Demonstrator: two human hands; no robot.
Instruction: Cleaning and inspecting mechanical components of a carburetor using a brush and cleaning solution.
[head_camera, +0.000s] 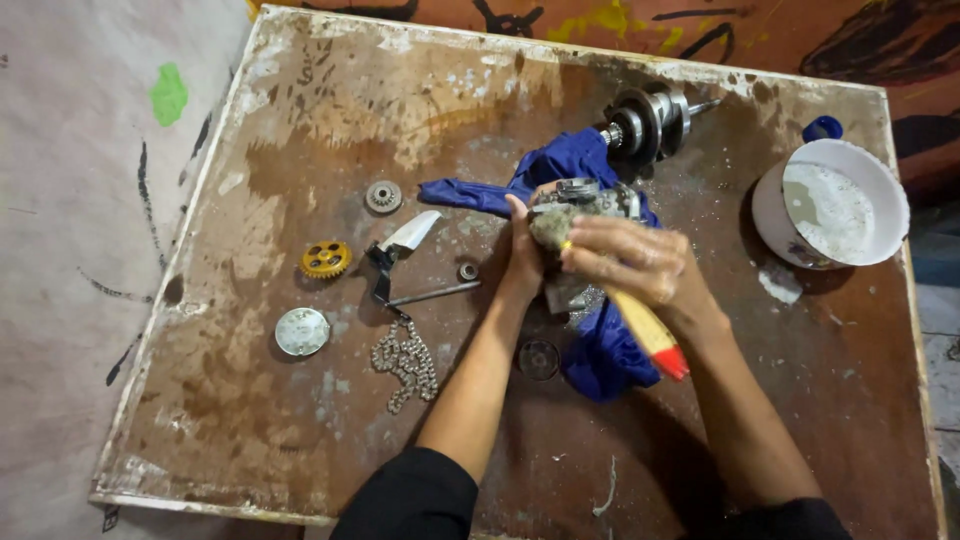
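Note:
My left hand (523, 252) grips a grey metal engine part (590, 200) that rests on a blue cloth (600, 350) at the middle of the worn brown table (300, 440). My right hand (632, 258) holds a brush with a yellow and red handle (650, 335), its bristle end pressed against the part. The bristles are mostly hidden by my fingers. A steel crankshaft (650, 120) lies just beyond the cloth.
Left of my hands lie a small grey gear (383, 196), a yellow gear (326, 259), a round silver cover (302, 331), a chain (405, 362), a black-and-white lever piece (400, 250) and a small ring (468, 271). A white bowl (830, 205) of cloudy liquid stands at the right.

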